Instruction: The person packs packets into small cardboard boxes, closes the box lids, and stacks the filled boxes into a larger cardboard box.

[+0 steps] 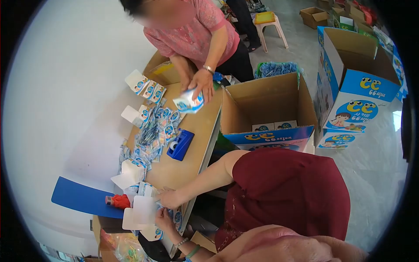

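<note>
My right hand point(171, 198) is at the table edge beside an open white carton point(144, 209), its fingers curled in and partly hidden by the carton. Just below it, my left hand point(165, 219), with bracelets on its wrist, closes its fingers at the same carton's side. What either hand pinches is too small to tell. Small blue-and-white packets point(177, 218) lie by my left hand. More packets point(152, 131) are heaped along the wall side of the table, near a blue tape dispenser point(180, 145).
Across the table point(198, 131), a person in pink holds a small carton point(188, 101). A large open box point(268, 100) with small cartons inside stands right of the table. Taller boxes point(358, 87) stand farther right. A blue board point(83, 196) and red object point(120, 201) are at left.
</note>
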Demonstrator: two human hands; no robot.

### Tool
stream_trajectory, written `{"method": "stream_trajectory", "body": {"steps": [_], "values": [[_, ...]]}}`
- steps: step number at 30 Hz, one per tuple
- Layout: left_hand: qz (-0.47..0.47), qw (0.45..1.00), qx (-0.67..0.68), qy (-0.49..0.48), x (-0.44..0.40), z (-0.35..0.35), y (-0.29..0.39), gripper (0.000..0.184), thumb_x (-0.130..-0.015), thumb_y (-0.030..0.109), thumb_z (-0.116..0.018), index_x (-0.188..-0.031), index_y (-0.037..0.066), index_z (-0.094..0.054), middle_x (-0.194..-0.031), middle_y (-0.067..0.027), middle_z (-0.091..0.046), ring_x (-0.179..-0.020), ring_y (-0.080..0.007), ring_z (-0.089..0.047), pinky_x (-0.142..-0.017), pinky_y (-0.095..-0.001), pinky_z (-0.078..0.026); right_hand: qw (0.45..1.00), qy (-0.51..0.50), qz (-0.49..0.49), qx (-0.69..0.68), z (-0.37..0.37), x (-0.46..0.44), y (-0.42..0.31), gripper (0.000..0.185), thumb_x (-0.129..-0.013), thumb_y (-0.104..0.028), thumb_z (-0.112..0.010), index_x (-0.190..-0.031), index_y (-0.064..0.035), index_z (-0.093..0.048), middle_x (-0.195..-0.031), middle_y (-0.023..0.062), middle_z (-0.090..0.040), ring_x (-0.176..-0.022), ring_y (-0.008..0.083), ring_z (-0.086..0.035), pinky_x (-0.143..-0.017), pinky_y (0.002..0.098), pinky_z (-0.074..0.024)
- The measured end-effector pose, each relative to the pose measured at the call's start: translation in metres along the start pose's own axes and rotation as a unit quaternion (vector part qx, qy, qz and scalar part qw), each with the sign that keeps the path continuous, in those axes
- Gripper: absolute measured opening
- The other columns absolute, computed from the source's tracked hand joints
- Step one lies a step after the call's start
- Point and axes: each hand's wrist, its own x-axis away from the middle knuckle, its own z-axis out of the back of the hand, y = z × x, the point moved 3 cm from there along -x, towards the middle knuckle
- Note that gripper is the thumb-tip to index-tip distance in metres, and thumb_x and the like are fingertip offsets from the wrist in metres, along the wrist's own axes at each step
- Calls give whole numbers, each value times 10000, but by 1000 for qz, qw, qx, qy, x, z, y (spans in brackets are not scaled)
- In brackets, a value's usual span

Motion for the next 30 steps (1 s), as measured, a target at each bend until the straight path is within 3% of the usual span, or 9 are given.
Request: {"method": "stream_trajectory", "body": {"steps": [5,7,11,14,16,20,22,24,30], "values": [[-11,1000,-8,21,-4,-2,5,191,-816,23,-647,-999,-8,-692,-750,-72,-629,-656,-155,-563,-625,-313,-458,999,53,7,3,-7,-2,4,246,-776,-185,-612,-943,-57,-740,-1383,143,-440,-1292,353,-375,-1005,514,-348],[-106,991,-81,30,-2,4,31,241,-769,11,-664,-1008,33,-691,-750,-98,-584,-646,-228,-550,-624,-352,-448,999,52,15,2,-4,0,7,241,-767,-186,-612,-925,-61,-743,-1374,138,-452,-1298,346,-371,-999,505,-354],[-81,983,-145,72,1,7,47,160,-730,32,-677,-889,31,-668,-812,-150,-609,-701,-352,-576,-644,-425,-464,996,87,18,5,12,6,0,216,-738,-176,-612,-856,-64,-753,-1293,134,-527,-1252,343,-423,-985,475,-365],[-109,961,-226,115,0,0,27,91,-769,99,-659,-808,52,-592,-793,-156,-591,-714,-389,-579,-622,-484,-449,983,175,40,28,9,4,6,163,-703,-205,-636,-688,-51,-687,-933,185,-635,-849,361,-607,-760,459,-471],[-110,957,-247,105,3,-3,18,98,-806,149,-647,-801,71,-588,-809,-156,-591,-732,-393,-581,-594,-481,-444,962,257,82,-44,2,2,14,165,-705,-204,-627,-715,-44,-665,-807,196,-615,-788,375,-596,-697,493,-466],[-44,980,-178,75,7,4,36,100,-811,191,-648,-836,96,-667,-847,-114,-631,-819,-348,-599,-702,-448,-467,952,204,200,111,-8,-4,23,190,-715,-219,-651,-749,-39,-700,-874,152,-647,-906,329,-596,-776,450,-479],[-56,989,-119,68,10,12,38,127,-808,143,-681,-897,54,-685,-896,-130,-646,-873,-323,-611,-750,-395,-479,972,117,162,122,-8,-12,26,167,-727,-182,-667,-807,-44,-714,-1005,162,-646,-932,339,-597,-837,422,-496],[-32,990,-65,122,15,13,30,144,-789,113,-704,-914,42,-693,-912,-111,-649,-891,-295,-621,-749,-364,-481,948,263,181,-8,-4,-11,28,159,-773,-177,-639,-830,-48,-713,-1086,146,-643,-979,350,-598,-868,415,-500],[-94,984,-94,122,12,9,35,112,-796,100,-652,-892,98,-711,-874,-102,-647,-833,-308,-630,-725,-403,-489,973,141,108,-145,4,-5,33,181,-822,-174,-614,-934,-66,-706,-1164,111,-635,-1078,351,-582,-901,414,-494]]}}
